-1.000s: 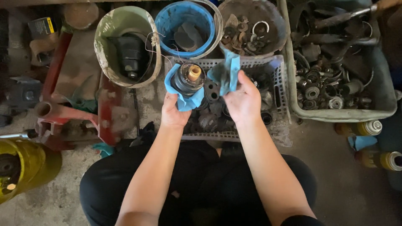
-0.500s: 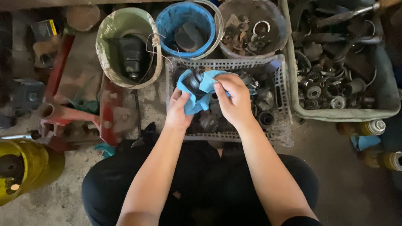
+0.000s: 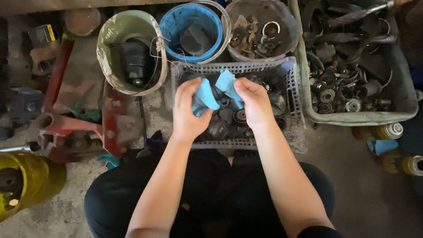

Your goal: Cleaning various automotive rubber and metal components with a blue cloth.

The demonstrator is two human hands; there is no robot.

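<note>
Far right: a grey-green tub (image 3: 412,103) heaped with dark bushings, rings and metal arms. Centre, on the concrete floor: a perforated grey crate (image 3: 294,94) packed with black rubber-and-metal parts, right in front of the knees. Behind the crate, three round containers in a row: a pale green bucket (image 3: 108,48) holding a black cylindrical part, a blue bucket (image 3: 172,31) with a few dark pieces, a brown bowl (image 3: 288,33) full of rusty washers and rings. Left: a red steel frame (image 3: 112,130) lying flat, and a yellow canister (image 3: 37,176) at the bottom corner. Right edge: two spray cans (image 3: 390,130) on their sides. Over the crate, both hands close together: left hand (image 3: 188,110) curled around a blue rag (image 3: 205,97) bunched over a dark round part (image 3: 217,93), right hand (image 3: 254,103) pinching the rag's other end from the far side, thumb and fingers closed on the cloth. Rag and part held just above the crate's contents, between the two hands, the part mostly hidden by cloth.
</note>
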